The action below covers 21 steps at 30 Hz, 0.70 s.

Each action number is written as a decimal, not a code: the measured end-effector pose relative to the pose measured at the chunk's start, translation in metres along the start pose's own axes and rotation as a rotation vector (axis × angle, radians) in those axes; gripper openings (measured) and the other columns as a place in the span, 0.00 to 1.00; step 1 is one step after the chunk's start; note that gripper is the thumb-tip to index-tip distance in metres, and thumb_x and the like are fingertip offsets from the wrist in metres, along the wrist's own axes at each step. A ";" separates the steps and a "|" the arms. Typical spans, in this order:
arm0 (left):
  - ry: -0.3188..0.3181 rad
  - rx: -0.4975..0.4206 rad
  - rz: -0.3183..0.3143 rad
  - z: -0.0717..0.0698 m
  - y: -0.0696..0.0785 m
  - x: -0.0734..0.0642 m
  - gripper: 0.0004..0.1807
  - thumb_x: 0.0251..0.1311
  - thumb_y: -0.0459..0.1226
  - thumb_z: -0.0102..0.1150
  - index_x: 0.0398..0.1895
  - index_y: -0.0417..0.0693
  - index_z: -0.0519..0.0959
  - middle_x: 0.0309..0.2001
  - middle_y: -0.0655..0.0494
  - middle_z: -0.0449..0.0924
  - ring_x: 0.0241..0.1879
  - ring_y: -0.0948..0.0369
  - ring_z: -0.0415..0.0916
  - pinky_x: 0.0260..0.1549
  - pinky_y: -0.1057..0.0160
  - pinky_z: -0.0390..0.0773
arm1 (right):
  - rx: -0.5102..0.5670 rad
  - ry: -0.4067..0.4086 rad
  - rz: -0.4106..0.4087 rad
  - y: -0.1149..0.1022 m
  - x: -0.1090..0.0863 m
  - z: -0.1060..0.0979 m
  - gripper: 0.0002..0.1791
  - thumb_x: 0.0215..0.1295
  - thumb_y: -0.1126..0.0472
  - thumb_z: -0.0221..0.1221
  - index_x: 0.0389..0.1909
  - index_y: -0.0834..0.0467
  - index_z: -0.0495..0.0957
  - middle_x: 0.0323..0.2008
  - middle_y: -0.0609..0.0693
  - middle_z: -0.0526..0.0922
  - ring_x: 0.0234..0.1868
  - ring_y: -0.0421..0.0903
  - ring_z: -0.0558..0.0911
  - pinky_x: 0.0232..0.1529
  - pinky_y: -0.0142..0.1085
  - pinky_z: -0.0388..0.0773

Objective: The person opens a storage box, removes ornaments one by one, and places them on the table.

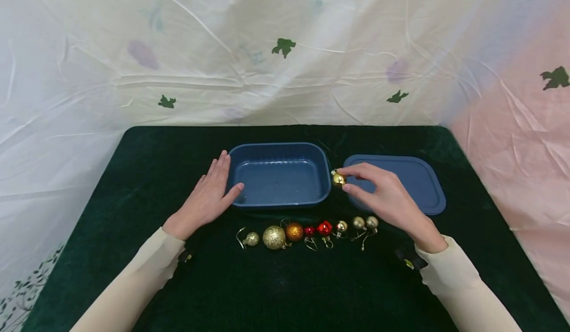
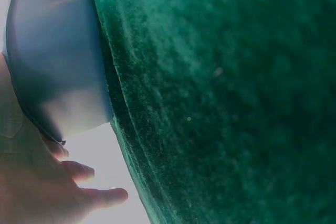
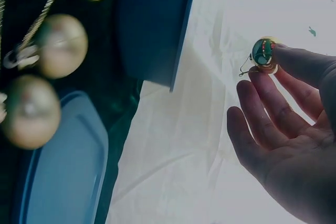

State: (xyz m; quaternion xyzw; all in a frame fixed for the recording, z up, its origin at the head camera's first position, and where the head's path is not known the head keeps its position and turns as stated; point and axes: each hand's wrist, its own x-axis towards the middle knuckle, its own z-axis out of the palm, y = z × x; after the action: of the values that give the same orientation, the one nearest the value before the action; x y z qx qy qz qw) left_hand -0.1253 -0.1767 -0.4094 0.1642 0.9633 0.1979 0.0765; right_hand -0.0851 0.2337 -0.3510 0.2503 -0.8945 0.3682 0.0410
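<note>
A blue rectangular container (image 1: 280, 205) stands on the dark green table with nothing inside it. My left hand (image 1: 207, 196) rests against its left side, fingers straight and thumb over the rim. Between thumb and fingertips, my right hand (image 1: 389, 196) pinches a shiny gold bauble (image 1: 339, 179) just beyond the container's right end. In the right wrist view, a thin hanging loop dangles from this bauble (image 3: 264, 55). The left wrist view has the left hand (image 2: 39, 177) at the container's wall (image 2: 63, 51).
A flat blue lid (image 1: 418, 183) lies right of the container, partly under the right hand. In front runs a row of baubles: a large glittery gold one (image 1: 273, 237), an orange one (image 1: 294, 231), a red one (image 1: 324, 228) and several smaller ones. White cloth hangs behind the table.
</note>
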 end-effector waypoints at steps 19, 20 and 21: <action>-0.006 -0.005 0.002 -0.001 -0.003 -0.001 0.49 0.78 0.60 0.41 0.84 0.45 0.31 0.84 0.46 0.26 0.82 0.43 0.30 0.73 0.30 0.47 | -0.073 0.024 0.023 0.015 -0.039 -0.012 0.20 0.71 0.62 0.66 0.62 0.46 0.81 0.58 0.43 0.84 0.58 0.43 0.81 0.56 0.33 0.75; -0.005 -0.006 0.004 -0.001 -0.003 -0.001 0.49 0.78 0.60 0.41 0.84 0.45 0.31 0.84 0.46 0.26 0.82 0.43 0.30 0.73 0.30 0.47 | -0.079 0.024 0.029 0.015 -0.041 -0.012 0.20 0.71 0.61 0.66 0.62 0.45 0.81 0.58 0.42 0.84 0.58 0.44 0.81 0.56 0.33 0.74; -0.005 -0.007 0.005 -0.001 -0.003 -0.001 0.49 0.78 0.60 0.41 0.84 0.45 0.31 0.84 0.46 0.26 0.82 0.43 0.31 0.73 0.30 0.47 | -0.084 0.025 0.034 0.016 -0.043 -0.012 0.20 0.71 0.61 0.66 0.62 0.45 0.81 0.57 0.42 0.84 0.58 0.44 0.81 0.56 0.32 0.74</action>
State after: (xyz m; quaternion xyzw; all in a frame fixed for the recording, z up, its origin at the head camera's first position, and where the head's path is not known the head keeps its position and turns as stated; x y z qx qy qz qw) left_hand -0.1261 -0.1804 -0.4095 0.1667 0.9620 0.2011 0.0788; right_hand -0.0564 0.2693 -0.3633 0.2285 -0.9127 0.3342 0.0564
